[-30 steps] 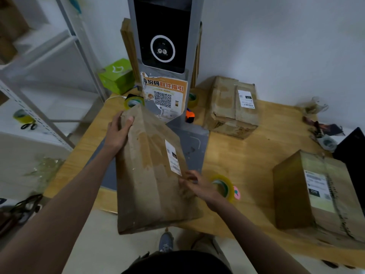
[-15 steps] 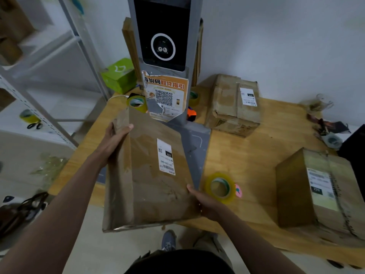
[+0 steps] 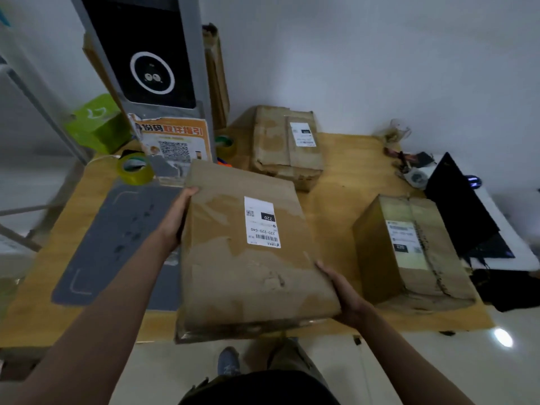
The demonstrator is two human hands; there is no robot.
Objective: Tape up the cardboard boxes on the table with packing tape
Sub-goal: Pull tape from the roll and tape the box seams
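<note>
Box [image 3: 251, 258], flat and wide, sits at the near edge of the desk [image 3: 336, 200], its front end jutting a little past the edge toward the person. Its long axis runs from the person toward the far wall, leaning slightly left at the far end, and the broad face with the white label [image 3: 262, 222] points up; the label print reads upside down from here. Left hand [image 3: 175, 217] holds the box's left side near the far corner, fingers curled onto the edge and fingertips just over the top. Right hand [image 3: 344, 293] cups the near right corner, palm against the side, fingers wrapped under out of sight. Together the hands grip the box from opposite corners. A grey mat [image 3: 117, 238] lies on the desk to the left of the box, partly under it. Beyond the mat a yellow tape roll [image 3: 135, 170] stands near the base of a grey kiosk [image 3: 152, 68]. Two other boxes rest on the desk: one at the back [image 3: 287, 147], closed, label up, and one at the right [image 3: 409, 252], closed, with tape along its top seam. None of the boxes shows its contents.
</note>
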